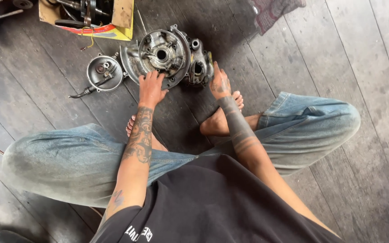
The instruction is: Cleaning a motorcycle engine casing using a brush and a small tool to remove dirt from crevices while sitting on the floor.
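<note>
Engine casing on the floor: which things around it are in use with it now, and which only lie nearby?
In use:
- engine casing, grey metal
- left hand, on its lower rim
- right hand, on its right side

Lying nearby:
- round metal cover with cable
- cardboard box of parts
- cloth

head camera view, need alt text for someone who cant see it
Seen from above, a person sitting cross-legged on a dark wooden floor rests both hands on a grey metal engine casing, the left hand on its lower rim and the right hand on its right side. A round metal cover and an open cardboard box of parts lie nearby.
</note>
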